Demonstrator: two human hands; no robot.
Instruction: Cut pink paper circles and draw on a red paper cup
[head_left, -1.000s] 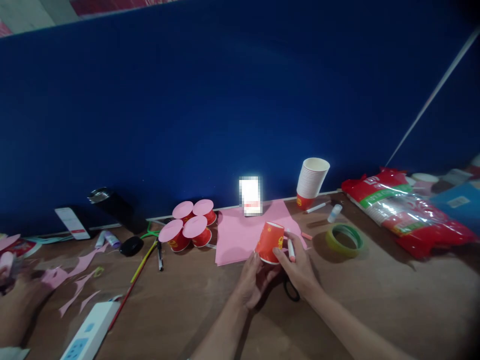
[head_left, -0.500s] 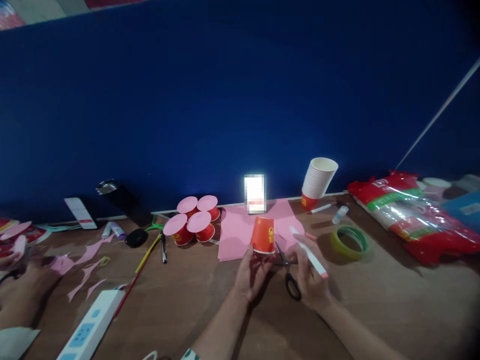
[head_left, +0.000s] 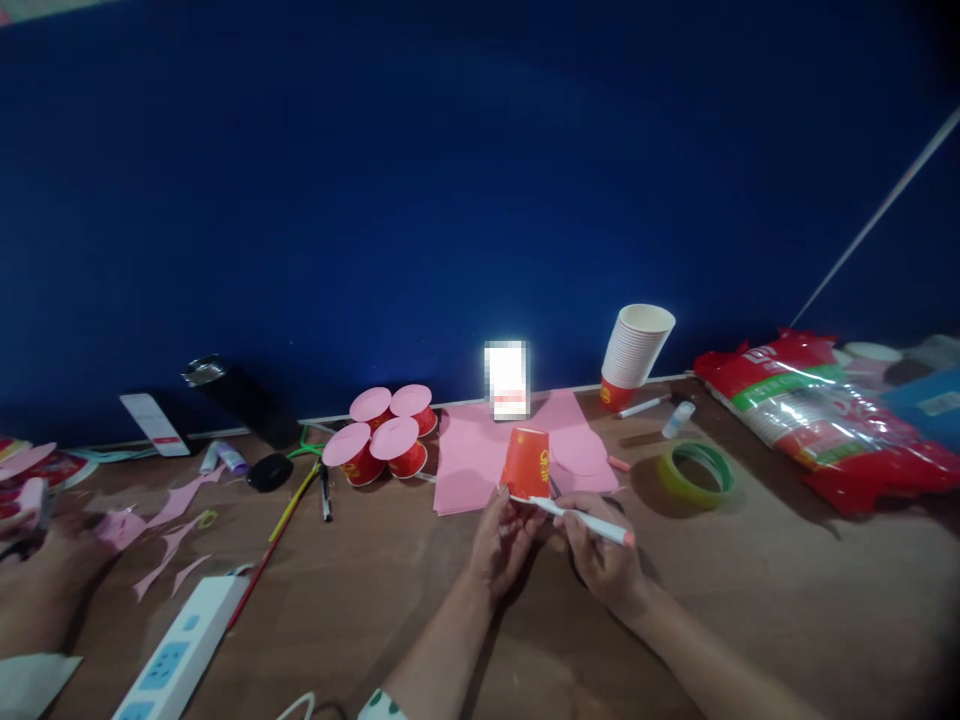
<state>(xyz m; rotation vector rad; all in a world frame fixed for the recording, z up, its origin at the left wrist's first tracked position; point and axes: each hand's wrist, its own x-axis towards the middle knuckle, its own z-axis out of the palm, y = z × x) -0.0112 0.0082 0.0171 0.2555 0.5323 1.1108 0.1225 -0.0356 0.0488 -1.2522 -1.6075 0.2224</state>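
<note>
My left hand [head_left: 501, 545] grips a red paper cup [head_left: 527, 463] by its rim, the cup turned upside down. In my right hand [head_left: 604, 555] is a white marker [head_left: 598, 526] with a pinkish-red end, held like a pen. Its tip reaches the cup's rim; whether it touches cannot be made out. Behind the cup lie pink paper sheets [head_left: 469, 460], with a pink paper disc [head_left: 581, 453] on their right part. Scissors lie mostly hidden under my right hand. To the left stand several red cups topped with pink discs [head_left: 394, 438].
A stack of paper cups [head_left: 637, 345], a small bottle [head_left: 678, 420], a tape roll [head_left: 697, 475] and a red plastic package [head_left: 817, 420] sit to the right. On the left are a power strip [head_left: 184, 645], paper scraps [head_left: 176, 540], a black tumbler [head_left: 244, 400] and another person's hand [head_left: 64, 560].
My right hand has brought the marker left and down from over the pink disc to the cup's rim, now covering the scissors. My left hand still holds the cup.
</note>
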